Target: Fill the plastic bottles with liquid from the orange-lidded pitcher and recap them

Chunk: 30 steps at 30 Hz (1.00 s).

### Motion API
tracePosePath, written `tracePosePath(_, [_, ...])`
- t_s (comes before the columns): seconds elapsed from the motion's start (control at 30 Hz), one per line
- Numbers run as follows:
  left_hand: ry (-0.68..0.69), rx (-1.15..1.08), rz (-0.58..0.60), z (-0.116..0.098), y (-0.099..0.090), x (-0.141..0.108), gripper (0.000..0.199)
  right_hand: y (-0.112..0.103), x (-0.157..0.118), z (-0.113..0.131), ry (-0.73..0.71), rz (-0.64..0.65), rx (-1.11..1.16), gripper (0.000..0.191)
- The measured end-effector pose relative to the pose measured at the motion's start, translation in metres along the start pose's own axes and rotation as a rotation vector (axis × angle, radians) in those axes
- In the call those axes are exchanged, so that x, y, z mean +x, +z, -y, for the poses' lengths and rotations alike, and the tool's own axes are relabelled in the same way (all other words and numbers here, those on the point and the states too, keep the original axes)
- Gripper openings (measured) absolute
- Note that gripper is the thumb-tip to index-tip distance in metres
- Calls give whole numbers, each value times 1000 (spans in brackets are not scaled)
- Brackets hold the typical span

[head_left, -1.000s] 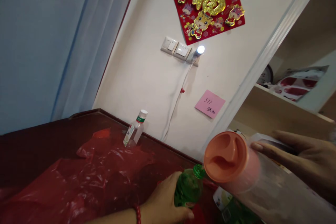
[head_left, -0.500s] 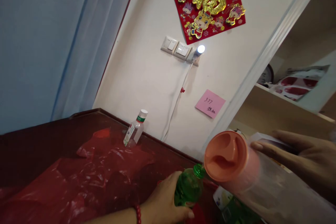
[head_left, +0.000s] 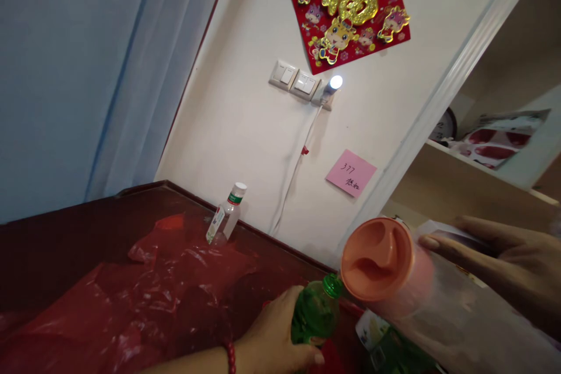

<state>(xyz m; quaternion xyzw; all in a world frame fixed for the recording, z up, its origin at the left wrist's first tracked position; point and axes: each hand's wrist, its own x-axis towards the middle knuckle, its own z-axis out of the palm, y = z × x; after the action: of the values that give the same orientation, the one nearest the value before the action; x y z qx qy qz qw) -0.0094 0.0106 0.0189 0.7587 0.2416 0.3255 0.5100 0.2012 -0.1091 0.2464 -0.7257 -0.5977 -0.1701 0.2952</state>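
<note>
My left hand (head_left: 274,333), a red bead bracelet at its wrist, is wrapped round a green plastic bottle (head_left: 314,312). The bottle's mouth points up and to the right. My right hand (head_left: 512,263) grips a frosted, clear pitcher (head_left: 473,318) by its handle, most of which the fingers hide. Tipped over to the left, the pitcher brings the rim of its orange lid (head_left: 377,260) right against the bottle's mouth. Whether liquid runs between them is hard to make out. Below the pitcher, partly hidden, lies a green and white package (head_left: 390,345).
A crumpled red plastic bag (head_left: 144,292) covers much of the dark red table (head_left: 48,239). Near the wall stands a clear bottle (head_left: 225,219) with a white cap. A white cable (head_left: 289,181) hangs from a lit plug. Shelves (head_left: 486,175) are at right.
</note>
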Motion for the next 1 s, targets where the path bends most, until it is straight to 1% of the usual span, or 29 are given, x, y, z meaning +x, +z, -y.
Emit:
tracePosePath(0.23, [-7,1,0,0,0,0,51,-2,1,-4,14,-8,-22,60])
tracePosePath(0.37, [0,-4,0,-1,0,0,55,-2,1,-7,17,29,-2,58])
tracePosePath(0.5, [0,9,0,-3,-1,0,49,-2,2,-8,6,28,-9,58])
tracePosePath(0.67, [11,14,-2,-1,-1,0,51,-2,0,-4,12,47,35,58])
tracePosePath(0.83, [9,9,13,0,-1,-1,52,-2,-3,1,-25,21,33,56])
tracePosePath(1.0, [-5,13,18,-2,0,0,52,-2,-2,6,2,7,74,56])
